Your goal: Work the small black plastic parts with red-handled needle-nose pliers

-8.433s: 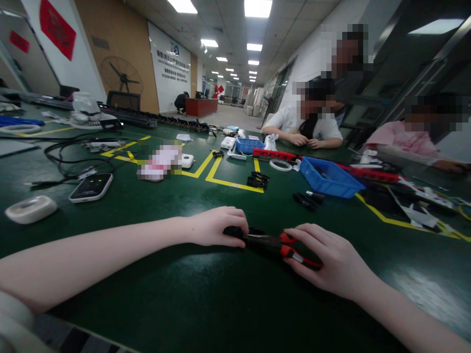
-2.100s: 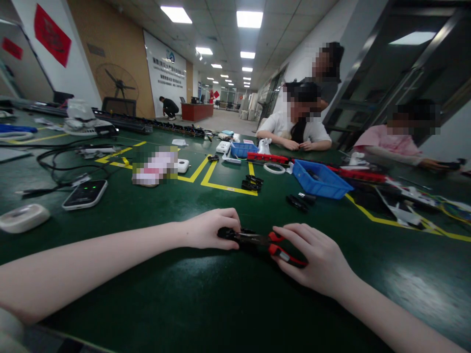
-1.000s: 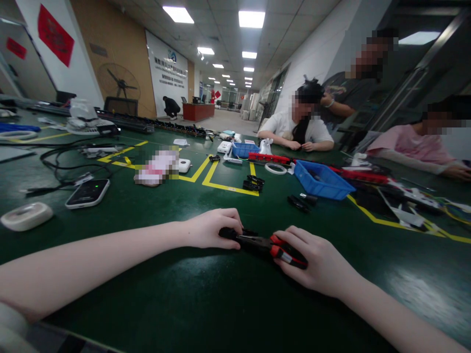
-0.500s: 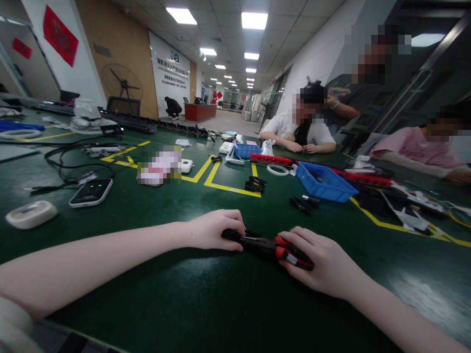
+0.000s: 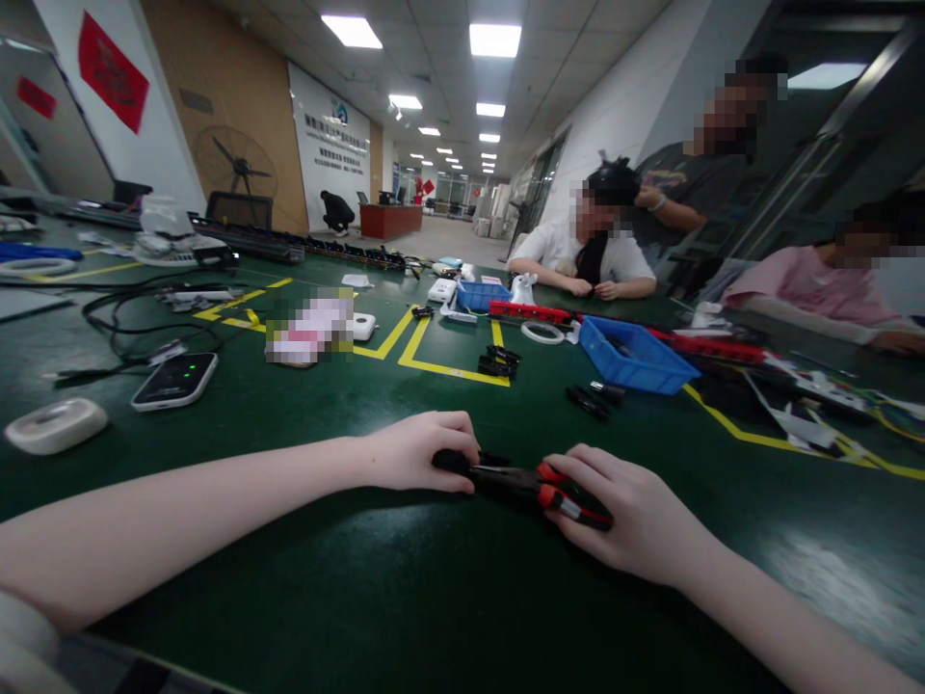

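My left hand (image 5: 426, 453) is closed round a small black part (image 5: 452, 461), whose kind I cannot make out because the fingers cover much of it. In my right hand (image 5: 628, 511) is a pair of pliers (image 5: 545, 490) with red and black handles. The jaws point left and meet the black part at the fingertips of my left hand; whether they grip it is too small to tell. Both hands are low over the green table (image 5: 448, 588). Beyond them lie several similar black parts (image 5: 498, 360), some beside a yellow tape line.
A blue bin (image 5: 636, 357) stands right of centre, with more black pieces (image 5: 589, 400) before it. To the left are a phone (image 5: 310, 333), a black-and-white device (image 5: 175, 381), a white rounded object (image 5: 56, 426) and black cables. Co-workers (image 5: 593, 241) are across the table.
The whole view has shifted slightly left. My hands, the pliers and the black part keep the same places relative to each other. The standing person's head appears more upright.
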A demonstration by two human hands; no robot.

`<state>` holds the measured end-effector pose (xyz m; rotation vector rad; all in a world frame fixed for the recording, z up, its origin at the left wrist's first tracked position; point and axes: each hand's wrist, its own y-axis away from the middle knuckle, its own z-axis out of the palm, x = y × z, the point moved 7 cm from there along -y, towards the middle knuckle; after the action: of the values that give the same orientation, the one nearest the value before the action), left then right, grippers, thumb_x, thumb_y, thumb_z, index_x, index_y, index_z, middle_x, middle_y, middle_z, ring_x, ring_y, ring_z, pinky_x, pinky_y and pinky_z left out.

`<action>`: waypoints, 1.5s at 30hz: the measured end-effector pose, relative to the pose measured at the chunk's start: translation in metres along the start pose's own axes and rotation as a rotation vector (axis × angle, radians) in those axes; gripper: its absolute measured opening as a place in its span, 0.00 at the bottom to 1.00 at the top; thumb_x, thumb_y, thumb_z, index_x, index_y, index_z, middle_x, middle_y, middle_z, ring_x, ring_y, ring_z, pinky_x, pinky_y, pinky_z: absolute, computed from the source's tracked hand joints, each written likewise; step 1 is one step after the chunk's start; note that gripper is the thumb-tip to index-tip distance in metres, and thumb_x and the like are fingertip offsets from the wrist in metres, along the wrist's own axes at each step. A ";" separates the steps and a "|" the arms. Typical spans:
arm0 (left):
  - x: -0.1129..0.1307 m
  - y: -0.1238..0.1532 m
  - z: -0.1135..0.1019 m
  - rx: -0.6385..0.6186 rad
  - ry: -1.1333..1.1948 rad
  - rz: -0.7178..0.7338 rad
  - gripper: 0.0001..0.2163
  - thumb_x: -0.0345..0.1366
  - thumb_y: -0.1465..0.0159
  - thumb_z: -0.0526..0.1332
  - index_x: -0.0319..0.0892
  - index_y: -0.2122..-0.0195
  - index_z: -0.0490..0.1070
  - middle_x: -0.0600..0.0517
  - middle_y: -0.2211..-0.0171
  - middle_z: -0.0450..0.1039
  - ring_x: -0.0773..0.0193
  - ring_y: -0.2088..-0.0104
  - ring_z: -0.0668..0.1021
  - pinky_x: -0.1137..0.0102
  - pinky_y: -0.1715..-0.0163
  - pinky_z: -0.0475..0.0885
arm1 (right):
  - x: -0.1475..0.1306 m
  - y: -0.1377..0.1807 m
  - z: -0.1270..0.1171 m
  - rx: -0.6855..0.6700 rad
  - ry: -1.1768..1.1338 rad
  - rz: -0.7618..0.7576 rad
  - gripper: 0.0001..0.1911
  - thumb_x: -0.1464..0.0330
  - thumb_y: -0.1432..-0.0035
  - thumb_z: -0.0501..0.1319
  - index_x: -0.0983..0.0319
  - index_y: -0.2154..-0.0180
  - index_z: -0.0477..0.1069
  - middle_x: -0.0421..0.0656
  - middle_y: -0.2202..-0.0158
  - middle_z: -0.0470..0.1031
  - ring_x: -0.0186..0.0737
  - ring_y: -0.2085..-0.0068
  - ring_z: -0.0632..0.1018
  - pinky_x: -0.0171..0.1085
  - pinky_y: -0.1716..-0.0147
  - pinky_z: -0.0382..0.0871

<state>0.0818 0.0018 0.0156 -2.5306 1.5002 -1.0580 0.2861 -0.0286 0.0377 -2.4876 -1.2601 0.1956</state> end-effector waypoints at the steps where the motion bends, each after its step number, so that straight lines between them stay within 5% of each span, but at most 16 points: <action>1: 0.000 0.000 0.000 0.001 0.001 0.000 0.09 0.35 0.38 0.70 0.40 0.58 0.77 0.47 0.54 0.73 0.59 0.54 0.78 0.66 0.54 0.74 | 0.000 0.001 0.000 0.005 0.006 -0.002 0.18 0.64 0.40 0.63 0.62 0.50 0.71 0.48 0.58 0.77 0.41 0.64 0.80 0.38 0.68 0.77; 18: 0.001 0.000 0.000 -0.002 0.024 -0.003 0.08 0.34 0.37 0.70 0.40 0.58 0.77 0.47 0.55 0.73 0.59 0.55 0.77 0.66 0.54 0.73 | 0.001 0.004 -0.009 0.150 0.066 -0.022 0.19 0.63 0.41 0.63 0.62 0.49 0.71 0.50 0.56 0.79 0.44 0.61 0.80 0.41 0.63 0.77; 45: 0.001 -0.001 -0.001 0.001 0.006 0.009 0.08 0.34 0.38 0.70 0.40 0.58 0.77 0.46 0.54 0.73 0.58 0.54 0.77 0.65 0.54 0.73 | -0.003 -0.001 -0.008 0.123 0.103 -0.028 0.18 0.62 0.41 0.63 0.62 0.51 0.73 0.49 0.58 0.80 0.42 0.64 0.79 0.40 0.66 0.72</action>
<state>0.0822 0.0014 0.0169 -2.5205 1.5107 -1.0660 0.2851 -0.0324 0.0455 -2.3436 -1.2031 0.1319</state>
